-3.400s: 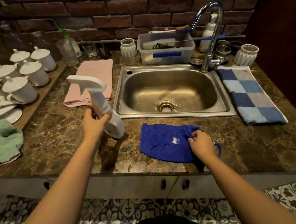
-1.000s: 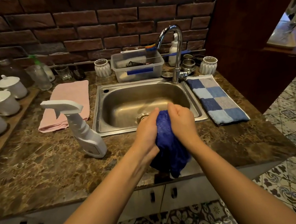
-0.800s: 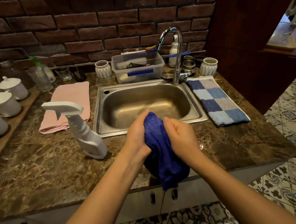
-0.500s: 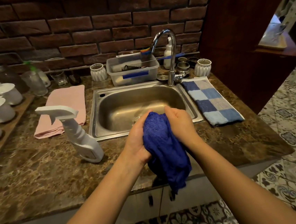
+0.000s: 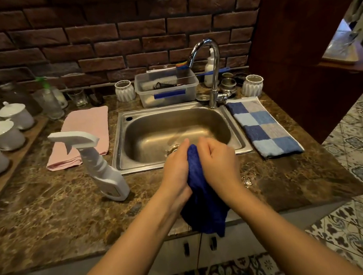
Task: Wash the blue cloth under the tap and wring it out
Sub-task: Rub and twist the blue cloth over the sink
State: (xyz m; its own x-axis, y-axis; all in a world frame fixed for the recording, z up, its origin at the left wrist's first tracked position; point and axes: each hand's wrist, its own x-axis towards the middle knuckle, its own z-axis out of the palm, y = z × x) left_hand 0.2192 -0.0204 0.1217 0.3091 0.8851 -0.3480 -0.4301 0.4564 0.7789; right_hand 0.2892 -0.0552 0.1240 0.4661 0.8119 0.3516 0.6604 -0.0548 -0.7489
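Note:
The blue cloth is bunched up between both my hands, just over the front rim of the steel sink. My left hand grips its left side and my right hand grips its right side. The cloth's lower part hangs down in front of the counter edge. The chrome tap stands at the sink's back right corner, its spout arching left over the basin. No water runs from it.
A white spray bottle stands on the marble counter left of my hands. A pink cloth lies left of the sink, a blue checked towel right of it. A clear plastic tub sits behind the sink. White lidded cups fill the far left.
My left hand has put down the spray bottle. The blue cloth, earlier flat on the counter under my right hand, is now gathered in both hands, which press closer together near the sink's front rim.

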